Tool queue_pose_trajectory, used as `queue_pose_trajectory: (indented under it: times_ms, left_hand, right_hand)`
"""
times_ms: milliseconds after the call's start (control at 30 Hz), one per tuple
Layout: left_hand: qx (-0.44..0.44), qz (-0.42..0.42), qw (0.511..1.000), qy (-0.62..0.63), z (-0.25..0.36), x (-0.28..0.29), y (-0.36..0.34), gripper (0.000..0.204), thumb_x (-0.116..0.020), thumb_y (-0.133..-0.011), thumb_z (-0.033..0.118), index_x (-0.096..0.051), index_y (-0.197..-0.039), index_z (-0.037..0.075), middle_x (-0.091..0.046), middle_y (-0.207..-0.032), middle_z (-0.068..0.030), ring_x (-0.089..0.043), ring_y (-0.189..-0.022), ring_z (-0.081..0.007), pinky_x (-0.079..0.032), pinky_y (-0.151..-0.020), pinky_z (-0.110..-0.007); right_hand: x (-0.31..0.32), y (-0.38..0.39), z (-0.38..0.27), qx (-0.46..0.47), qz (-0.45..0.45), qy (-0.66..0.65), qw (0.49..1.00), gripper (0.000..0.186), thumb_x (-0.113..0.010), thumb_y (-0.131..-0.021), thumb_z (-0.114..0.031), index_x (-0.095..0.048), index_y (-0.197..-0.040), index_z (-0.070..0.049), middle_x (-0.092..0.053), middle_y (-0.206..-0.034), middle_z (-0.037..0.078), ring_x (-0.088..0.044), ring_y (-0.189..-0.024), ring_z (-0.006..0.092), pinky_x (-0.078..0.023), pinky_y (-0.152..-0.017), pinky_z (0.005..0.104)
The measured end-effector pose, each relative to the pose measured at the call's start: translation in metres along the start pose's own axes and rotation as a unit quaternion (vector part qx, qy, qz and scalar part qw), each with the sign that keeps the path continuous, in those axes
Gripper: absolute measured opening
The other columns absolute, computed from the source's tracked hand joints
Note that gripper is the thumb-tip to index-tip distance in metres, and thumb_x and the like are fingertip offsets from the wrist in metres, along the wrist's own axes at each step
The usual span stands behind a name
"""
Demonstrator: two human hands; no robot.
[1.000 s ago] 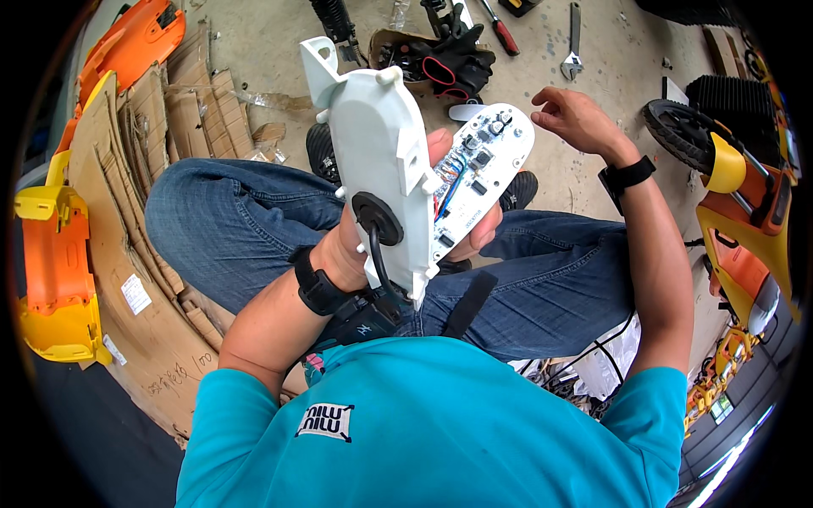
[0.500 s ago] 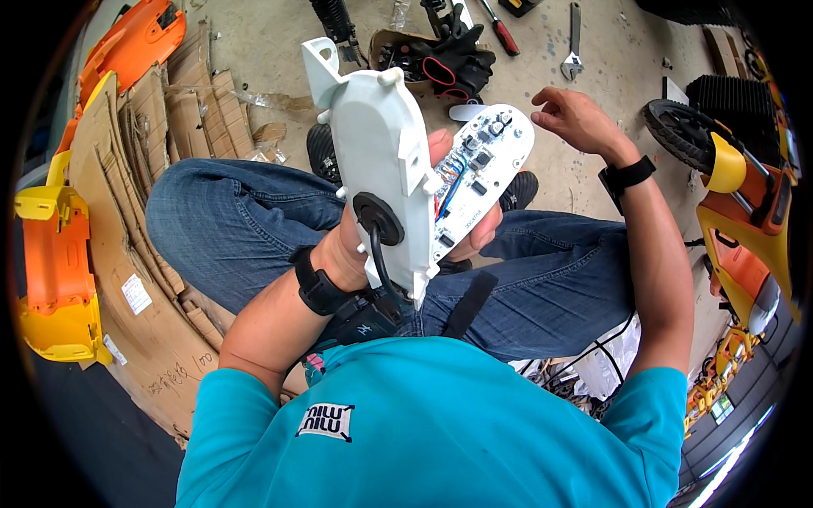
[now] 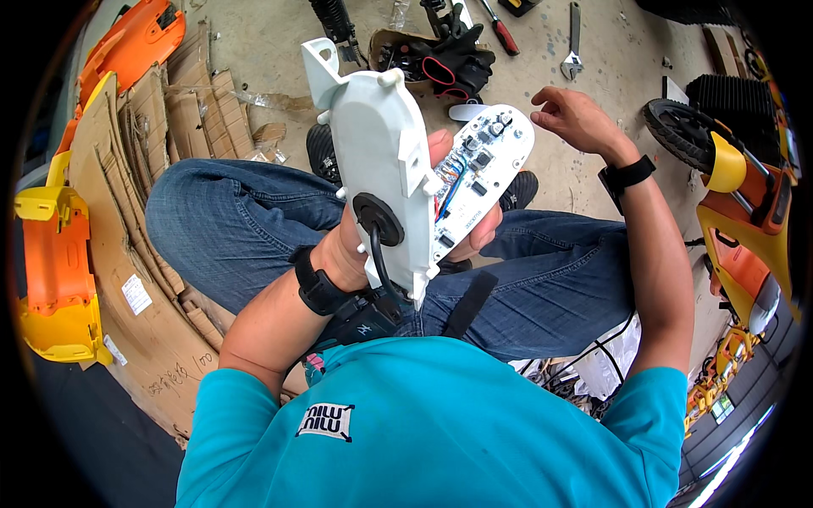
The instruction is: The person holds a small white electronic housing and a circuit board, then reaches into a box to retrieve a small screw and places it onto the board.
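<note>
My left hand [image 3: 345,251] is closed around a white plastic housing [image 3: 373,135] and a white oblong circuit board [image 3: 481,165], its fingertips showing behind them. The housing is tilted upright, with a black round grommet [image 3: 377,218] and a black cable coming out of it. The board lies at a slant beside it, chips, capacitors and colored wires on its face. My right hand [image 3: 577,118] is raised to the right of the board's upper end, apart from it, open with loosely bent fingers and nothing in it.
Cardboard sheets [image 3: 131,254] lie at left beside orange and yellow plastic shells [image 3: 59,271]. Ahead are black-red gloves [image 3: 457,59], a screwdriver [image 3: 501,30] and an adjustable wrench [image 3: 572,51]. A yellow-orange wheeled machine [image 3: 737,229] stands at right. My legs are bent beneath the parts.
</note>
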State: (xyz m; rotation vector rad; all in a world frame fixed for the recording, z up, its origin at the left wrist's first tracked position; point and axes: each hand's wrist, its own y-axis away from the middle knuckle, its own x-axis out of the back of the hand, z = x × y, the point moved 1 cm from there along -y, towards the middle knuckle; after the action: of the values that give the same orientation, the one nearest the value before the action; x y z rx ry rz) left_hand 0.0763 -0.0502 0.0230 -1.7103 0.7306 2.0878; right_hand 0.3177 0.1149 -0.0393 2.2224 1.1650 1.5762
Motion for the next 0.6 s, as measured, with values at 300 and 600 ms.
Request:
queue_pose_trajectory:
  times_ms: [300,600]
  left_hand:
    - [0.011,-0.015,1.000,0.008,0.0011,0.0023,-0.0001,0.063,-0.032,-0.094,0.057,-0.055,-0.116,0.002,-0.063,-0.074,-0.0121,-0.039,-0.054,-0.0122,-0.026,-0.047,-0.028]
    - [0.019,-0.014,1.000,-0.003,0.0025,0.0016,-0.0007,0.063,-0.032,-0.095,0.057,-0.055,-0.118,0.003,-0.063,-0.075,-0.0129,-0.039,-0.055,-0.0128,-0.026,-0.048,-0.028]
  right_hand:
    - [0.0012,0.0014,-0.0039,-0.003,0.001,0.003,1.000,0.040,-0.061,-0.088,-0.029,-0.058,-0.113,0.002,-0.067,-0.092,0.017,-0.065,-0.085,0.0299,-0.050,-0.077,0.0375]
    - [0.0008,0.0007,-0.0025,0.004,0.001,0.000,1.000,0.039,-0.061,-0.088,-0.028,-0.058,-0.112,0.002,-0.067,-0.092,0.018,-0.064,-0.084,0.0300,-0.050,-0.076,0.0375]
